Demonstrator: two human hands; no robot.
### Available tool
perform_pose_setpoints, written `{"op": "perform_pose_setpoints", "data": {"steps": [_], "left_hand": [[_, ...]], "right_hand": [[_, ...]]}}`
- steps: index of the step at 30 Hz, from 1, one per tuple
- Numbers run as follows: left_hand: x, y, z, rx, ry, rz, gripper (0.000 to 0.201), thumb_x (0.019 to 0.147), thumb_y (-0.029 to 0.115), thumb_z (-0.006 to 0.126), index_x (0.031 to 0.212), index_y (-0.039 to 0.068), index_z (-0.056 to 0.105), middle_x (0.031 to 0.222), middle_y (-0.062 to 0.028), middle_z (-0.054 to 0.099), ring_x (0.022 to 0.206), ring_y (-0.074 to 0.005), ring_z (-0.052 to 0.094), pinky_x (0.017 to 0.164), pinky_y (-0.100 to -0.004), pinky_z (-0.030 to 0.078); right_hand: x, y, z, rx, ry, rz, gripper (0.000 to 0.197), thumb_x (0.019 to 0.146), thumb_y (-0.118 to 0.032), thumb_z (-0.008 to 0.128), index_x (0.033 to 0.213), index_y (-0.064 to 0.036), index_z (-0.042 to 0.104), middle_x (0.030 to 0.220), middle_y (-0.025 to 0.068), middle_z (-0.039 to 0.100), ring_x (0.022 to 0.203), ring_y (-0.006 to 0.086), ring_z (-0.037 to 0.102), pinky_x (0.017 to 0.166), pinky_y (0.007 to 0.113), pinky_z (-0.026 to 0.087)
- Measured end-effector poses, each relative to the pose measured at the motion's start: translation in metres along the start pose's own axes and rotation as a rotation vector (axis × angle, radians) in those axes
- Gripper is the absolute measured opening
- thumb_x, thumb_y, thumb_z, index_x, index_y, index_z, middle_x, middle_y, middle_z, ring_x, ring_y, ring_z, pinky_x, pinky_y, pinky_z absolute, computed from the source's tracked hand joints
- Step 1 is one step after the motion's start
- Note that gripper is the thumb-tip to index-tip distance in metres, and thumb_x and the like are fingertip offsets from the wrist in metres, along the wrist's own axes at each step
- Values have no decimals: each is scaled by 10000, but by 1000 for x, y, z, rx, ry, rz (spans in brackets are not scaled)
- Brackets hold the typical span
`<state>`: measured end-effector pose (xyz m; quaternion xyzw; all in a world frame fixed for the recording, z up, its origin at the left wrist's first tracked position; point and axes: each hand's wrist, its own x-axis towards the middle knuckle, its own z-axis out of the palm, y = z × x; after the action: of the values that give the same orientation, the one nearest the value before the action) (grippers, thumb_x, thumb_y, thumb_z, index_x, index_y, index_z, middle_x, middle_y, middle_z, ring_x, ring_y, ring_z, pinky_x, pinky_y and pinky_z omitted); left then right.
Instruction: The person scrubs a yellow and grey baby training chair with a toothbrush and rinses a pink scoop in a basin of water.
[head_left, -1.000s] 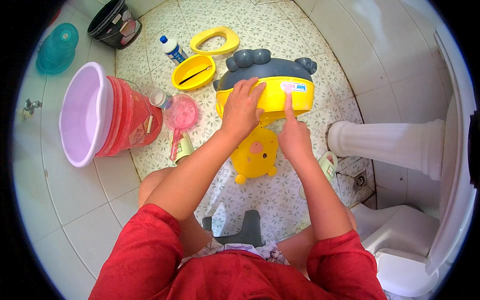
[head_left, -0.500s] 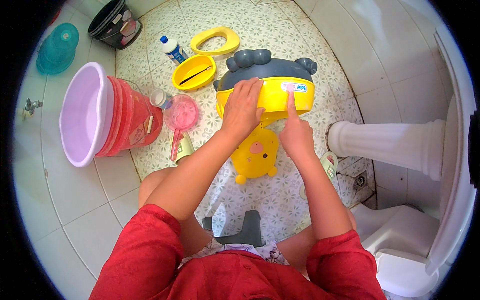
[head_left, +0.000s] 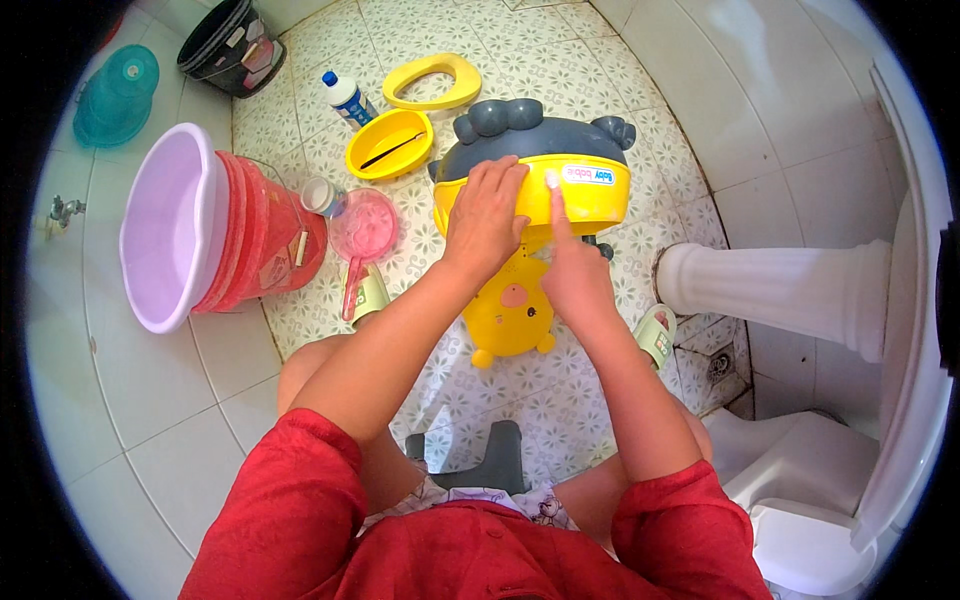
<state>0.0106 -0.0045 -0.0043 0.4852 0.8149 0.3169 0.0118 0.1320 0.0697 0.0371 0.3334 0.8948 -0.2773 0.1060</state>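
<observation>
A yellow and dark grey child's potty (head_left: pixel 600 202) lies tipped on the floor before me, its grey base with rounded knobs facing up and away. Its yellow front panel with an animal face (head_left: pixel 508 315) hangs toward me. My left hand (head_left: pixel 485 212) lies over the yellow rim on the left, fingers bent across it, holding the potty. With the index finger stretched out and the other fingers curled, my right hand (head_left: pixel 575 265) touches the yellow side just left of a small printed label (head_left: pixel 590 175). A whitish spot shows at that fingertip; nothing else is visible in this hand.
Beyond lie a yellow bowl (head_left: pixel 408 158) with a dark-handled brush (head_left: pixel 390 150), a yellow seat ring (head_left: pixel 450 90) and a white bottle (head_left: pixel 345 98). A pink dipper (head_left: pixel 362 225), red bucket (head_left: pixel 265 235) and lilac basin (head_left: pixel 165 230) stand left. A white pedestal (head_left: pixel 770 280) is right.
My right index finger has slid left along the yellow side, off the label, which now shows whole. The left hand and the potty have barely moved.
</observation>
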Motion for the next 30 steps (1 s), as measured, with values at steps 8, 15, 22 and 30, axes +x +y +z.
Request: {"op": "perform_pose_setpoints", "data": {"steps": [8, 15, 22, 30], "left_hand": [[1, 2, 0, 7, -7, -8, 604, 663, 56, 754, 1216, 38, 510, 1300, -122, 507, 1211, -323, 450, 1043, -387, 376], [1, 3, -2, 5, -14, -16, 608, 657, 51, 759, 1213, 38, 513, 1298, -122, 510, 1209, -325, 454, 1042, -386, 378], [1, 3, -1, -9, -8, -14, 605, 654, 41, 756, 1210, 38, 516, 1294, -122, 515, 1206, -322, 460, 1042, -386, 380], [1, 1, 0, -4, 5, -8, 604, 652, 34, 752, 1209, 42, 520, 1291, -125, 517, 1199, -324, 464, 1036, -385, 384]], "right_hand": [[12, 13, -1, -2, -20, 159, 1208, 603, -22, 761, 1522, -237, 7, 1034, 267, 629, 964, 406, 624, 832, 455, 500], [2, 8, 12, 32, 68, -95, 892, 791, 25, 500, 1522, -261, 75, 809, 261, 636, 770, 401, 644, 712, 479, 500], [15, 17, -1, 87, 5, 236, 1148, 647, 14, 703, 1522, -221, -2, 956, 229, 659, 890, 398, 648, 791, 449, 521], [-1, -3, 5, -11, -49, -55, 927, 778, 18, 545, 1523, -259, 69, 856, 228, 651, 786, 382, 653, 711, 471, 512]]}}
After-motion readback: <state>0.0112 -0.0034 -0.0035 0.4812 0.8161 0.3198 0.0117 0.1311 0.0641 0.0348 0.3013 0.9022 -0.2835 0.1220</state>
